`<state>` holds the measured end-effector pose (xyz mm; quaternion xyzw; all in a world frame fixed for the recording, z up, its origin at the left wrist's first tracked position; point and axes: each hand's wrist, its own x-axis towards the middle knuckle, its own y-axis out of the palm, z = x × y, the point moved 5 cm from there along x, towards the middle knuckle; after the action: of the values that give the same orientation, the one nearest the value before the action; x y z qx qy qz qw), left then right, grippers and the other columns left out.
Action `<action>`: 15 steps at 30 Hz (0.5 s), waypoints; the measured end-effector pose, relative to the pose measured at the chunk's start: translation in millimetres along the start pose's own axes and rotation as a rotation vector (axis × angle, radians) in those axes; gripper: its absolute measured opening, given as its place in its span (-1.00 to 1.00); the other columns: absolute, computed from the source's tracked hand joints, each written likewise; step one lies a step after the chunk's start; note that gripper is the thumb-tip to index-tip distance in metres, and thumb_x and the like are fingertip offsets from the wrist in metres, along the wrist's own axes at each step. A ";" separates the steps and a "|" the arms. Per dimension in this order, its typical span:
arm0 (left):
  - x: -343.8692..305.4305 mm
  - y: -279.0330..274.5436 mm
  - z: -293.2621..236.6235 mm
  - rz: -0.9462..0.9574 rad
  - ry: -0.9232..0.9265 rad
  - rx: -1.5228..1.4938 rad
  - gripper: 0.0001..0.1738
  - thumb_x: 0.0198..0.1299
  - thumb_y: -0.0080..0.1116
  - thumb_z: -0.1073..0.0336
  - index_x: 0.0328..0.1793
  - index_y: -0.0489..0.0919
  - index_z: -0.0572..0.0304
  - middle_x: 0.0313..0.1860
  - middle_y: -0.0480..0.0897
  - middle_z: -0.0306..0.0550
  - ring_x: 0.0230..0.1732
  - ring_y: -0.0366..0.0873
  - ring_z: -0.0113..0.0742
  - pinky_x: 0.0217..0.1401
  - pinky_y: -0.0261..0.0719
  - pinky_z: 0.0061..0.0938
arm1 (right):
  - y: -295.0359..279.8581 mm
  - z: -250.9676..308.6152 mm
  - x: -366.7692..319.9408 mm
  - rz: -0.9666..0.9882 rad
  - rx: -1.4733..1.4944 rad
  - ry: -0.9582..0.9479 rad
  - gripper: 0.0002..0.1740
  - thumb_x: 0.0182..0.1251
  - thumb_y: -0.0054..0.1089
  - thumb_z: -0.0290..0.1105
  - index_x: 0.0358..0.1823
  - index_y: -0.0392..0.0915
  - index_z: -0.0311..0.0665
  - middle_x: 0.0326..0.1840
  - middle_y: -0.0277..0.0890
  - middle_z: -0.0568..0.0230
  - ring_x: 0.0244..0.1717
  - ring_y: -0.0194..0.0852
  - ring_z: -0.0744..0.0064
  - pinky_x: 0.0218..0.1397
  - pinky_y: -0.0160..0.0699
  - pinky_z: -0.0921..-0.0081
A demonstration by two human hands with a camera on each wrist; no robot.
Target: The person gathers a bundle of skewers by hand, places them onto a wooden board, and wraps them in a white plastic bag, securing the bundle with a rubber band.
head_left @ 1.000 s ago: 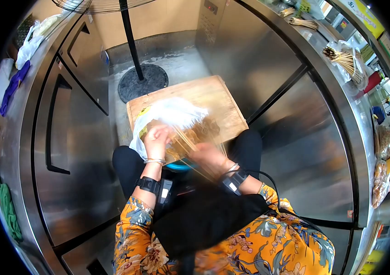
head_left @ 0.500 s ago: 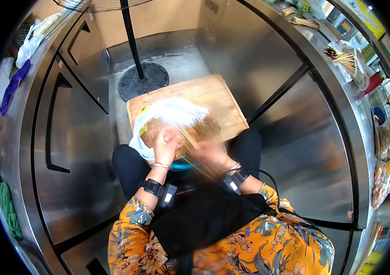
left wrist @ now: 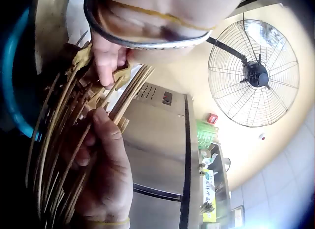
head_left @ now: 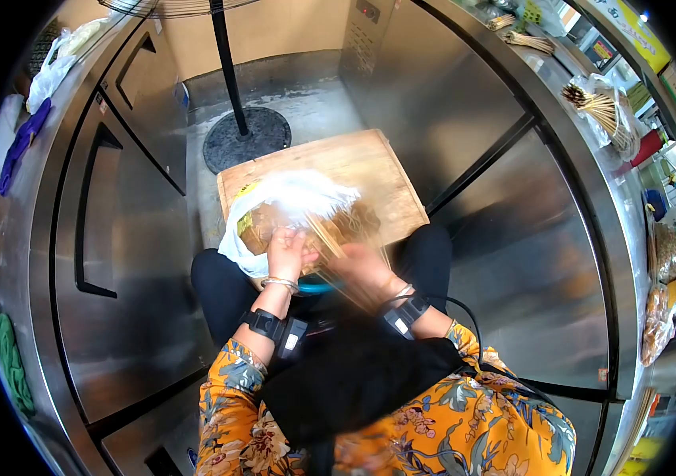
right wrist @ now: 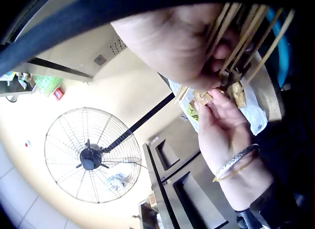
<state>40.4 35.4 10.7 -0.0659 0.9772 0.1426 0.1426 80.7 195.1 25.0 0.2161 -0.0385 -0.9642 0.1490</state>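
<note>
My right hand (head_left: 362, 270) grips a bundle of thin wooden skewers (left wrist: 54, 155), several with tan, folded sheet-like food pieces on their ends. Close beside it, my left hand (head_left: 286, 252) pinches one such tan food piece (right wrist: 203, 97) at a skewer's tip, between thumb and fingers. Under both hands lies an open white plastic bag (head_left: 254, 198) with more brown-tan pieces (head_left: 258, 230) in it. The bag rests on a wooden board (head_left: 385, 174) in front of the knees. Motion blurs the skewers in the head view.
A teal basin rim (head_left: 314, 287) shows below the board's near edge. Steel cabinets (head_left: 131, 262) stand on both sides. A standing fan's round black base (head_left: 246, 141) is behind the board. Bagged skewers (head_left: 600, 111) lie on the right counter.
My left hand has come from the bag's left side rightward and toward the body, close to the right hand. The right hand stays in about the same place with the skewers.
</note>
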 end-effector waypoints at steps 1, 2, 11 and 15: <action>-0.6 0.5 0.2 0.021 -0.039 -0.012 -0.80 0.22 0.08 0.40 -0.20 0.29 0.31 -0.41 0.48 -0.03 -0.54 0.57 -0.31 -0.54 0.64 -0.50 | 0.1 1.0 -1.2 0.000 -0.030 0.006 -0.85 0.19 0.13 -0.33 -0.32 0.55 -0.25 -0.54 0.37 0.52 -0.52 0.23 0.69 -0.49 0.22 0.67; -1.7 1.0 0.7 0.042 -0.067 0.010 -0.81 0.22 0.08 0.40 -0.22 0.29 0.30 -0.41 0.49 -0.03 -0.53 0.58 -0.29 -0.54 0.64 -0.51 | -0.6 2.5 -2.1 0.000 -0.060 0.012 -0.85 0.19 0.13 -0.33 -0.32 0.55 -0.26 -0.54 0.37 0.52 -0.52 0.23 0.68 -0.49 0.22 0.67; -5.4 1.5 -5.6 0.240 -0.268 0.153 -0.81 0.18 0.14 0.38 -0.31 0.35 0.29 -0.44 0.56 0.00 -0.49 0.64 -0.22 -0.53 0.63 -0.55 | -4.6 -13.5 11.3 0.007 -0.054 -0.054 -0.84 0.19 0.12 -0.33 -0.32 0.54 -0.28 -0.53 0.38 0.50 -0.52 0.26 0.66 -0.51 0.24 0.63; 0.9 -1.8 0.8 0.218 -0.249 0.261 -0.78 0.15 0.18 0.36 -0.31 0.34 0.28 -0.49 0.56 -0.02 -0.55 0.61 -0.30 -0.55 0.61 -0.55 | -4.1 -0.6 3.7 -0.037 -0.178 -0.076 -0.86 0.20 0.09 -0.38 -0.32 0.52 -0.29 -0.49 0.41 0.46 -0.46 0.29 0.66 -0.44 0.26 0.65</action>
<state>40.1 33.9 9.2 0.0773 0.9636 0.0363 0.2532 76.6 197.8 22.3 0.1658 0.0456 -0.9739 0.1483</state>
